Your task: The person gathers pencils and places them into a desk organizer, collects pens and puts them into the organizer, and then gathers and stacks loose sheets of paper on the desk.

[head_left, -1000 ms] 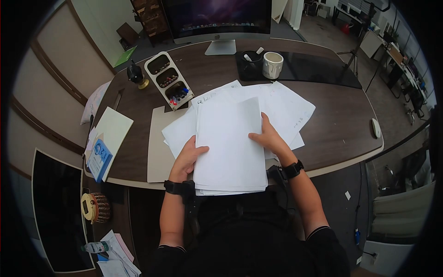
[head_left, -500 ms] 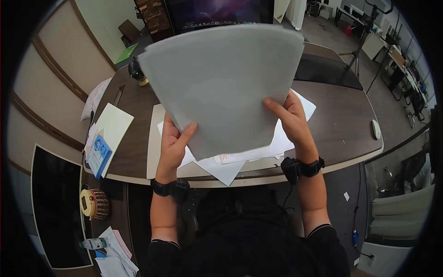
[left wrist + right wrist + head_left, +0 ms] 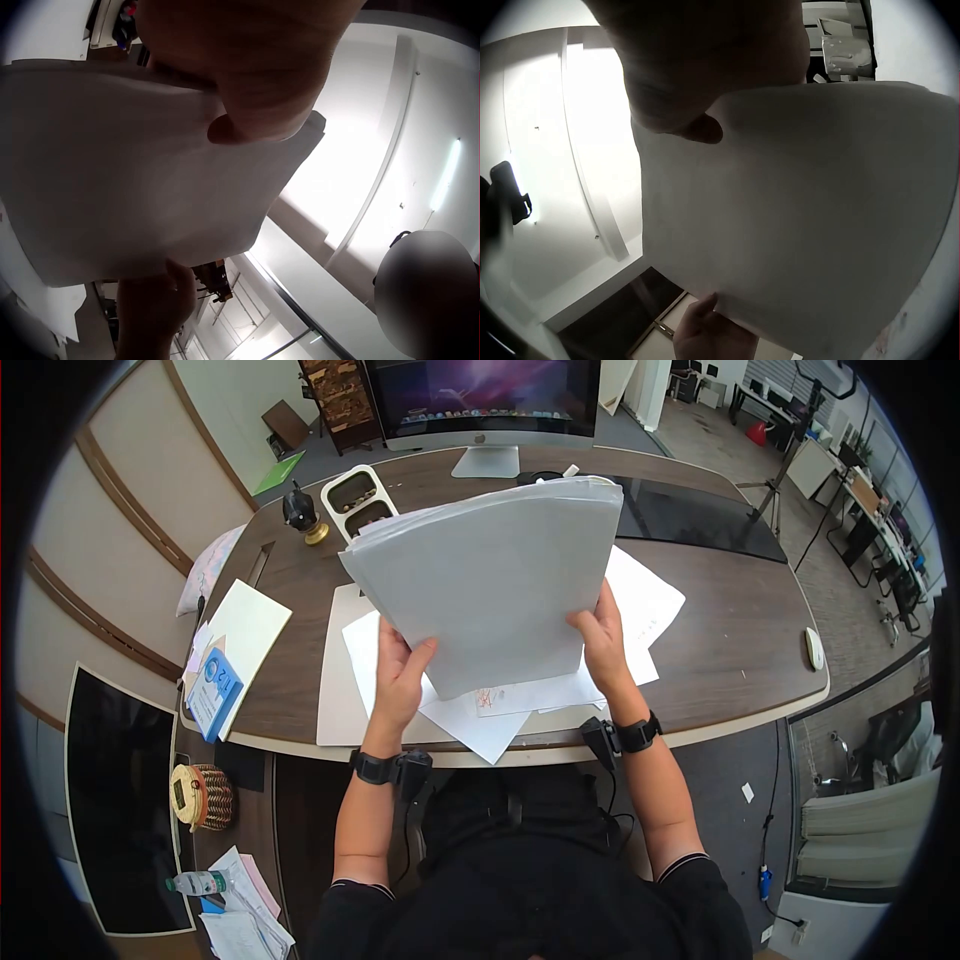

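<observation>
Both hands hold a stack of white paper (image 3: 490, 580) tilted up above the desk, its blank face toward me. My left hand (image 3: 402, 685) grips the lower left edge, thumb on the front and fingers behind. On the right edge my right hand (image 3: 604, 645) has the same grip, its thumb (image 3: 705, 129) pressed on the front sheet in the right wrist view. The sheets fan slightly apart at the top left corner. Beneath the stack, loose papers (image 3: 645, 600) lie spread on the desk, some with handwriting; the stack covers many of them.
A pen organizer (image 3: 355, 495) is partly hidden behind the stack. A computer monitor (image 3: 490, 400) stands at the back, a mouse (image 3: 814, 650) at the right edge. At the left lie a blue-and-white booklet (image 3: 213, 695) and a pale folder (image 3: 258, 622). A black mat (image 3: 690, 520) lies back right.
The stack went from nearly flat and low to raised and tilted up high, then came down somewhat, uncovering the monitor again. Both hands kept hold of its sides.
</observation>
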Tool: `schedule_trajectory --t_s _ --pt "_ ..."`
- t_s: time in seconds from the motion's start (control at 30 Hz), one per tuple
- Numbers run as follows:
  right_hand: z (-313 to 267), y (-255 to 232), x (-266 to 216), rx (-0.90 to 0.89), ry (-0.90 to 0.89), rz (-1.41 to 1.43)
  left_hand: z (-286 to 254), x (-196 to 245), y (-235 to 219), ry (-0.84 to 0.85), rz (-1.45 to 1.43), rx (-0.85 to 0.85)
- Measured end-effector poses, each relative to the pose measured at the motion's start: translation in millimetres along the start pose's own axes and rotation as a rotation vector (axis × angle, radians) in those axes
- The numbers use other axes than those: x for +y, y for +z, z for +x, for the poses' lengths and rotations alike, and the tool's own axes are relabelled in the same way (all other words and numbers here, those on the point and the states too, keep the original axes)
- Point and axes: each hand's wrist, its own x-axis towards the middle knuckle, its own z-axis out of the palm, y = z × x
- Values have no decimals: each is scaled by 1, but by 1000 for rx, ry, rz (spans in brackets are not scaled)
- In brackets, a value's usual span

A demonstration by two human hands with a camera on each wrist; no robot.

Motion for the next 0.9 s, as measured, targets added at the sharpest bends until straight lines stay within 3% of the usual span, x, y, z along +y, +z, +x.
schedule_trajectory --t_s 0.07,0.27,0.37,0.43,0.5,0.53,0.67,0.77,0.9 --pt "-4 -1 20 16 29 -37 -1 -1 9 12 80 18" --pt "10 -17 -1 -213 134 -24 11 14 5 -61 59 -47" --pt "14 -38 12 8 87 37 12 20 -8 -172 61 -131" --pt "15 -48 22 258 21 232 5 2 -18 -85 489 -218" --pt "15 -57 16 375 -13 376 -10 -6 -21 70 955 -388" --pt "15 -62 16 409 -19 385 -14 -13 -22 -39 997 -446" --pt "15 -74 23 497 -47 389 -27 -34 -20 32 1191 -335" --pt "12 -79 30 487 -16 407 -21 -23 -15 -108 1254 -404" --pt "7 -76 30 496 67 459 -19 -39 -20 -46 1389 -397"
